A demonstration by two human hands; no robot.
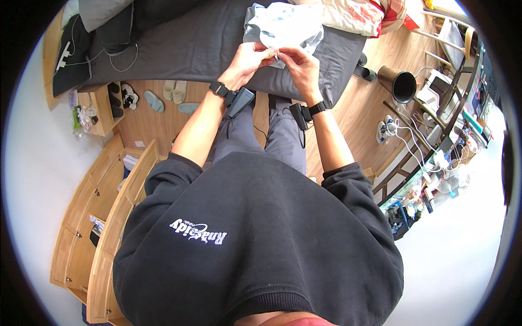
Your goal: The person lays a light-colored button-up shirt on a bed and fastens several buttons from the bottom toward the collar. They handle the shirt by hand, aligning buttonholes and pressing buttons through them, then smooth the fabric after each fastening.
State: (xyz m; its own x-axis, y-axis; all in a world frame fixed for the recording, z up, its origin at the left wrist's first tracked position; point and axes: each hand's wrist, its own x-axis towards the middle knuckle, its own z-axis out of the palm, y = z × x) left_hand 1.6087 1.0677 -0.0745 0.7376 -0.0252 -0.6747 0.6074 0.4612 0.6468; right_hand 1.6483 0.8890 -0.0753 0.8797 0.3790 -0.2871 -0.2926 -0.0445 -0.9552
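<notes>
Forward: forearms (197, 127) converging | hands (244, 61) nearly touching | fingertips pinching pale cloth (283, 26) by its near edge

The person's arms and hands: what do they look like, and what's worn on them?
The left hand and right hand are bare, without gloves. Each wrist wears a black strap with a dark boxy device; a thin black cable hangs by the right one. Black sleeves end near the elbows.
</notes>
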